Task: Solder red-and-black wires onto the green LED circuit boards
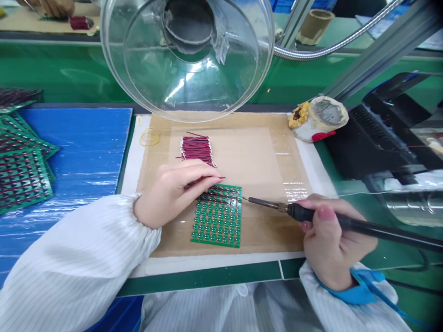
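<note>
- The right hand [328, 244] is closing its grip around a soldering iron [346, 223], whose tip is touching the upper right edge of a green circuit panel [218, 221].
- The left hand [173, 189] is pinching a thin red wire [216, 178] narrowly against the panel's top rows.
- The panel is lying on a brown mat [263, 157] on the counter [207, 276].
- Just beyond, a bundle of red wires [196, 148] is resting on the mat.
- Farther off, a clear dome hood [187, 60] is hanging overhead.
</note>
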`<state>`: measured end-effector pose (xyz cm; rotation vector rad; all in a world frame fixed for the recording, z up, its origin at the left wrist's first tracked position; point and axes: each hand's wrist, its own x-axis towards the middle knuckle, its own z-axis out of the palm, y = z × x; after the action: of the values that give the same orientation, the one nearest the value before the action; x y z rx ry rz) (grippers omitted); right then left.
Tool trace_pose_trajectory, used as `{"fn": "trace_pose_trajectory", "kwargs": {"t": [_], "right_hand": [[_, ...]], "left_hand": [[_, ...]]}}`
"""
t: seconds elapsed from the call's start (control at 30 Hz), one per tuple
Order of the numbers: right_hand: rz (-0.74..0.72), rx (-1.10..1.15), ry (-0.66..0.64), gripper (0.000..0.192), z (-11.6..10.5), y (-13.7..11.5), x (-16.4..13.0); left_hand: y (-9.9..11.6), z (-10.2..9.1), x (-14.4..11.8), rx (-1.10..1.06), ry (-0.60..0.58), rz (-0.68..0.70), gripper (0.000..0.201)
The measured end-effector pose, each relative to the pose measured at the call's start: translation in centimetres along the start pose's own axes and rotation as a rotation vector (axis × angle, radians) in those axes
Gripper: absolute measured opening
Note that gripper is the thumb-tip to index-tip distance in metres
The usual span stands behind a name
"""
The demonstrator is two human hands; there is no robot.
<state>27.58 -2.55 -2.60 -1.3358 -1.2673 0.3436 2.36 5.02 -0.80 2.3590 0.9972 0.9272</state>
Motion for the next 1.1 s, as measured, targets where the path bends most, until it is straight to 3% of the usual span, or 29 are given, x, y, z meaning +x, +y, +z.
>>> {"fn": "trace_pose_trajectory", "kwargs": {"t": [0.23,0.5,0.67,0.87,1.1], "right_hand": [[-0.046,0.051,0.028,0.016,-0.5,0.4,0.0],[0.048,0.019,-0.022,0.017,-0.4,0.3,-0.7],[-0.001,0.011,-0.024,0.015,-0.5,0.3,-0.7],[-0.021,-0.023,-0.053,0.013,-0.4,0.4,-0.7],[-0.055,-0.041,-0.160,0.011,-0.7,0.5,-0.5]], "left_hand": [[1.6,0.5,-0.7,0.082,-0.054,0.095,0.018],[1.7,2.0,-0.9,-0.048,-0.159,0.053,0.013],[2.1,2.8,-0.8,0.027,-0.218,0.039,0.013],[2.9,2.8,-0.8,0.066,-0.215,-0.063,0.014],[2.6,2.9,-0.9,0.030,-0.220,-0.075,0.012]]}}
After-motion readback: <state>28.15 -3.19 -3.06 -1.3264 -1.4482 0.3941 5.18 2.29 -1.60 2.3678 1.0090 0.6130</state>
